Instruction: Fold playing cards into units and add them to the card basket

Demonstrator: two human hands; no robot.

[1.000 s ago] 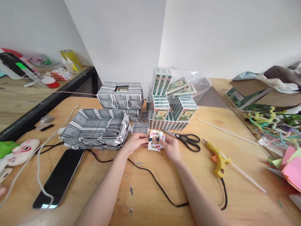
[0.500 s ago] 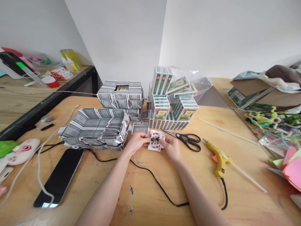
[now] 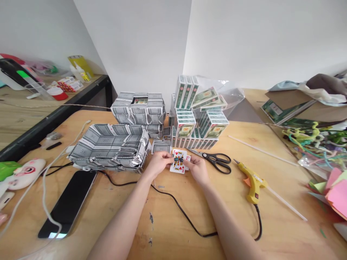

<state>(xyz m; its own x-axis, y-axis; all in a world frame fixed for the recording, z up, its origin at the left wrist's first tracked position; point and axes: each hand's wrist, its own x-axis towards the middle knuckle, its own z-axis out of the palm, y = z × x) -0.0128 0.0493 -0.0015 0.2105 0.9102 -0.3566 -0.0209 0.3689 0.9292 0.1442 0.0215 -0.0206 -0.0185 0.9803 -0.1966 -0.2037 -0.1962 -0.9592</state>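
Face up between my two hands is a king of hearts playing card (image 3: 178, 165), its right side overlapping another card of which only a strip with a red mark shows. My left hand (image 3: 159, 162) pinches the king's left edge with the thumb on top. On the other side my right hand (image 3: 197, 168) is closed on the right edge of the cards, thumb on top. Just beyond my left hand lies a stack of cards (image 3: 161, 146), backs up. An open box made of folded cards (image 3: 108, 142) stands to the left, with loose folded pieces inside its right end.
Black-handled scissors (image 3: 218, 160) and a yellow glue gun (image 3: 253, 182) lie to the right. Card packs (image 3: 187, 126) are piled at the back, beside a second folded-card box (image 3: 138, 108). A phone (image 3: 69, 204) lies left; a black cable (image 3: 176, 202) crosses the table.
Almost nothing differs. The king of hearts has shifted very slightly between my hands, and the view has moved a little.
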